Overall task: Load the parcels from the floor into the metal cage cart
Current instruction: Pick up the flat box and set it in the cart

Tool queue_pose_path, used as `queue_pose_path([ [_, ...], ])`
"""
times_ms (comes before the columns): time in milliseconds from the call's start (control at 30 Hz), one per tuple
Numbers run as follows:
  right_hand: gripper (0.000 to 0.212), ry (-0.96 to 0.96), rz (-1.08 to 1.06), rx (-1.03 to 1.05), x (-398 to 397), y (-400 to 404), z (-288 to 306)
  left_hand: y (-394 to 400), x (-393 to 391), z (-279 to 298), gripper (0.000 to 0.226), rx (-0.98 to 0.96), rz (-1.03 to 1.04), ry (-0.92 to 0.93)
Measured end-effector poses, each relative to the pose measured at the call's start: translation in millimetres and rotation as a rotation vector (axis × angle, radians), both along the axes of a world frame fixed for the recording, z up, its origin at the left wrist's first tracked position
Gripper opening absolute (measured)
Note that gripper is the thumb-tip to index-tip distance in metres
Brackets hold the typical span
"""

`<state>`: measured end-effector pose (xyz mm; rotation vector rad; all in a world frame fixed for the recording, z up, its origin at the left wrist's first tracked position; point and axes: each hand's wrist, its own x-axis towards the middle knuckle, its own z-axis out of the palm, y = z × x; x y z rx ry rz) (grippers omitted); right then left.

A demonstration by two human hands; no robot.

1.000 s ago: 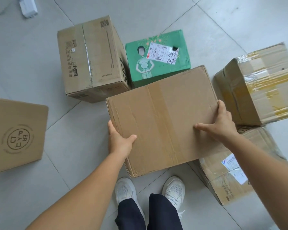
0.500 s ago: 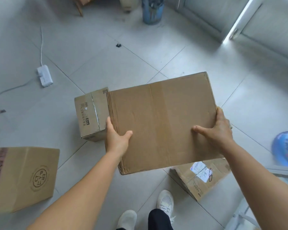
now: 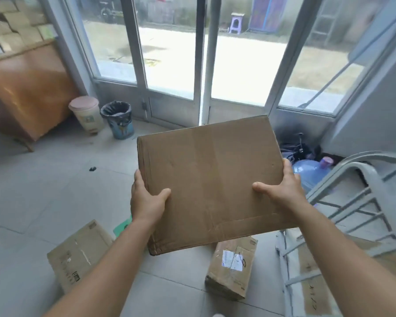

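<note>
Step in hand, by my reading: transfer. You have one plain brown parcel (image 3: 210, 181) lifted clear of the floor and carried at about waist height, facing the glass doors (image 3: 201, 65). The metal cage cart (image 3: 361, 202) stands to your right, its grey tube frame and rails in view, with cardboard visible low down behind the bars.

Left hand (image 3: 146, 200): grips the parcel's left edge. Thumb lies flat on the top face, fingers wrap down the side and go out of sight beneath. Right hand (image 3: 284, 191): grips the right edge in the same way, thumb on top pointing inward, fingers curled over the edge. Neither hand is spread; both clamp the parcel between them. The parcel sits slightly tilted, near corner lowest.

Next move, as a judgement: turn right, carry the parcel over the cart's rail and set it down inside. How much room the cart has left cannot be told from here.

Not yet loaded: a labelled parcel (image 3: 231, 266) on the floor just below the carried one, another parcel (image 3: 78, 255) on the floor to the lower left. Mind them with your feet as you turn.

Also noted: blue water jug (image 3: 311, 172) beside the cart, two bins (image 3: 118, 120) by the doors.
</note>
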<state>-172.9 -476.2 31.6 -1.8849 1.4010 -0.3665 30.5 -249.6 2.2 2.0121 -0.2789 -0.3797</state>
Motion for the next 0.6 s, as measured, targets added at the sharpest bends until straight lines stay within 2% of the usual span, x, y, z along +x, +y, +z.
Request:
queue_pose_path([
  [300,0.112,-0.068,-0.357,-0.258,-142.9,24.1,128.6,-62.7,-77.7,115.0,0.083,-0.233,-0.323,-0.094],
  [600,0.111,-0.133,-0.676,-0.392,-292.6,58.5,195.3,-130.9,-190.0,197.6,0.092,-0.340,-0.671,-0.124],
])
